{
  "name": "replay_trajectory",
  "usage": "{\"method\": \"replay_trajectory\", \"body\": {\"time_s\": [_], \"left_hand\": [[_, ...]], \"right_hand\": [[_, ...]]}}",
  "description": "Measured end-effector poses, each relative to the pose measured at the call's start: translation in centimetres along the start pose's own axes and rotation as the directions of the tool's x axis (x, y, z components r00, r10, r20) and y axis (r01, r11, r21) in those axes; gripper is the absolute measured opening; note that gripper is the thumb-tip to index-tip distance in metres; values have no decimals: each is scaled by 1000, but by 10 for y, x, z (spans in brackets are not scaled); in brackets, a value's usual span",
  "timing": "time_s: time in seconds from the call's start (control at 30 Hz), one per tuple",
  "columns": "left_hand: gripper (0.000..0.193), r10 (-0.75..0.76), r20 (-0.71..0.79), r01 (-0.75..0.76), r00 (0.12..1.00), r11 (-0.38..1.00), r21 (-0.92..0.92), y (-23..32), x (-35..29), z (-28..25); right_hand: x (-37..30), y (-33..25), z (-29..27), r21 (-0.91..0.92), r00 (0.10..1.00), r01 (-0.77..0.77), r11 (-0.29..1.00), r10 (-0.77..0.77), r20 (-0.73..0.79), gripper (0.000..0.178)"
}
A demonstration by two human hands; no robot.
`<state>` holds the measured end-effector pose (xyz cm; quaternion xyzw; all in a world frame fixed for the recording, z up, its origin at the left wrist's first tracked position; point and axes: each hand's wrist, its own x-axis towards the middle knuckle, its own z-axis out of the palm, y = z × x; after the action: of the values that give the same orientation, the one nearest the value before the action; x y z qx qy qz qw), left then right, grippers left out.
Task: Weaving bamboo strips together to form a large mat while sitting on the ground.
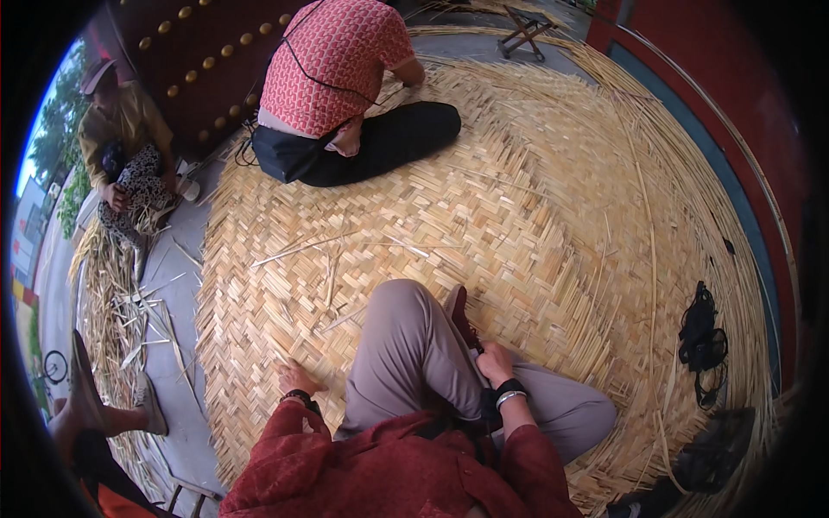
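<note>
I sit on a large woven mat point(259, 293) of pale split reeds in a zigzag pattern. Flat against its left part rests my left hand point(298, 378), fingers stretched out, with a dark band at the wrist. My right hand point(495, 363) is curled closed beside my dark red shoe point(461, 315), between my legs in grey trousers point(397, 345). Whatever its fingers may grip is hidden. A dark band and a silver bracelet point(511, 397) circle that wrist. Loose reed strips point(331, 276) lie across the weave ahead of my knee.
A person in a red patterned top point(332, 69) bends over the mat's far side. Another person point(125, 147) sits at the far left by loose reeds point(108, 293). Black cords point(704, 337) lie at the right, near a red wall point(725, 112). A folding stool point(524, 34) stands far back.
</note>
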<state>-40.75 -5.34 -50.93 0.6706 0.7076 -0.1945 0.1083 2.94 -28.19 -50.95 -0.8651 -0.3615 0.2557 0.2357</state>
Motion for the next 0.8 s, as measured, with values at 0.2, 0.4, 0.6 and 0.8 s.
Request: {"method": "replay_trajectory", "body": {"time_s": [0.2,0.4,0.6,0.8], "left_hand": [[140,6,17,-6,1000,1000,7,0,3,2],[142,13,13,-13,1000,1000,22,-1,4,3],[144,19,15,-19,1000,999,26,1,2,1],[143,12,37,-12,999,1000,0,-1,4,1]], "right_hand": [[-1,-2,-2,4,1000,-13,1000,13,4,28],[-2,-5,-4,12,999,-29,999,29,19,30],[1,0,-1,-10,999,-24,1000,24,24,33],[1,-2,-2,-27,999,-29,999,29,34,31]]}}
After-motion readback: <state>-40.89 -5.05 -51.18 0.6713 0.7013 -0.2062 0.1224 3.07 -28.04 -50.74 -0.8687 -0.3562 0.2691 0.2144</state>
